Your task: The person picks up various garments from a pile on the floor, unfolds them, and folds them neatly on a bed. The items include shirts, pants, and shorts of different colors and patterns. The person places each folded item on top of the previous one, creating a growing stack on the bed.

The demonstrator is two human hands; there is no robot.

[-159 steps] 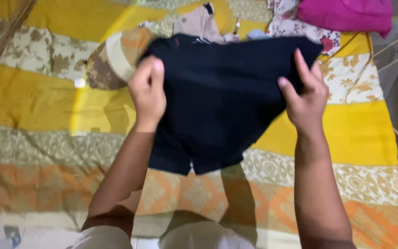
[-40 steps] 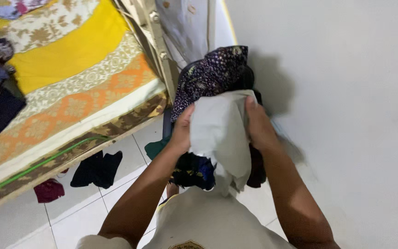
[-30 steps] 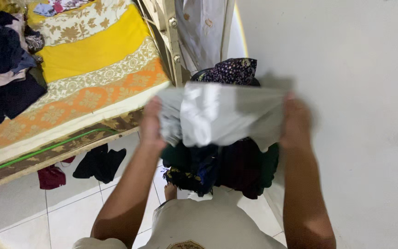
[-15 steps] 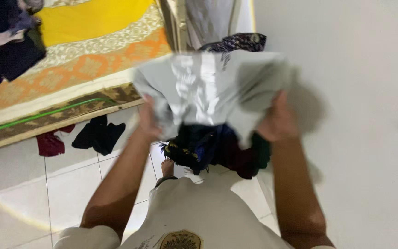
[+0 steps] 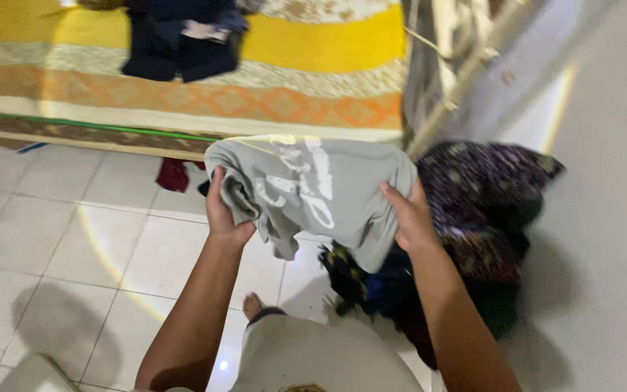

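Light grey cotton garment with pale printed markings [image 5: 313, 192]: held up in the air above the white tiled floor [image 5: 74, 239], bunched and partly folded, its lower edge hanging between the two forearms. Left hand [image 5: 224, 210]: grip closed on the garment's left edge, fingers wrapped into the gathered cloth. Right hand [image 5: 408, 218]: grip closed on the garment's right edge, thumb on the near face, fingers hidden behind the cloth. Heap of dark mixed clothing, topped by a purple-black dotted fabric [image 5: 488, 196]: just right of and below the right grip, against the white wall [image 5: 611, 181]. Bed with yellow, orange and cream patterned cover [image 5: 292, 80]: beyond both grips. Pile of dark navy clothes [image 5: 175, 43]: on the bed, well beyond the left grip. Small dark red cloth [image 5: 173, 174]: on the floor, at the bed's edge, near the left grip.
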